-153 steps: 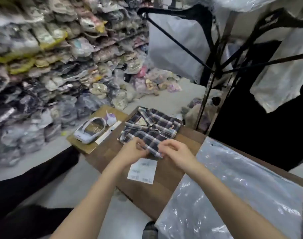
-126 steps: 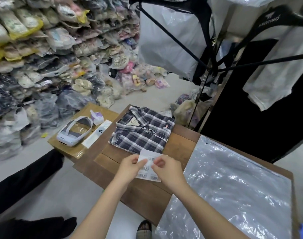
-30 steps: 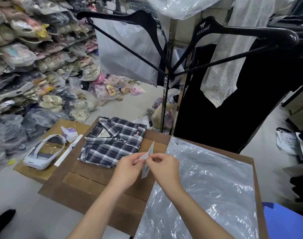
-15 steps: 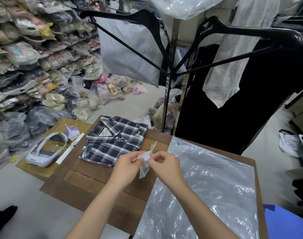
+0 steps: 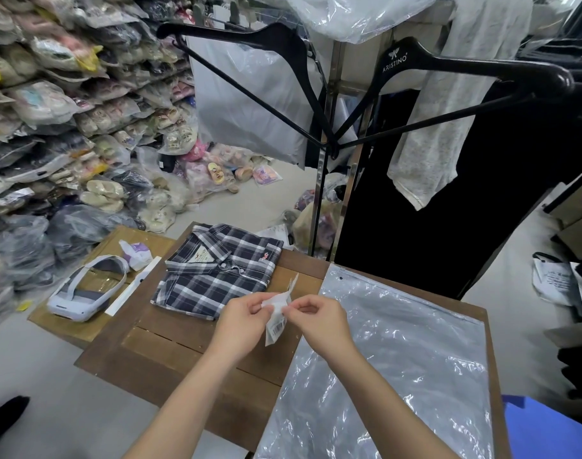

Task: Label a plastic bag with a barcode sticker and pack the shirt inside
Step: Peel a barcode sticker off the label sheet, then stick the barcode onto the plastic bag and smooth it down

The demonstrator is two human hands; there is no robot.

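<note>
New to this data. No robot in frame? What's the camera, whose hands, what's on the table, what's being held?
There is no robot: a person works with bare hands, and the single wide-angle camera sits on their head, looking forward and down, so the arms enter from the bottom edge. The left hand and right hand pinch a small sheet of barcode stickers between them, above the wooden table. On the table lie a folded plaid shirt and, to its right, a flat clear plastic bag. A lower cardboard surface on the left carries a white headset. Black hangers and shelves of bagged goods fill the background.
</note>
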